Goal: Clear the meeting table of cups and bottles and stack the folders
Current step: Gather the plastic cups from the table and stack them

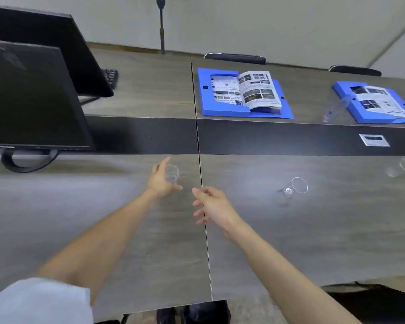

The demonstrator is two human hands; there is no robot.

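My left hand is closed around a clear plastic cup just above the grey wooden table. My right hand hovers beside it with its fingers apart and nothing in it. A second clear cup lies tipped on its side to the right. A third clear cup lies near the right edge. Two blue folders, one in the middle and one at the far right, lie open with printed booklets on them. A clear plastic bottle lies beside the right folder.
Two black monitors stand at the left, with a keyboard behind them. A dark strip with a silver socket plate runs across the table. Black chair backs line the far side. A dark stand pole rises at the back.
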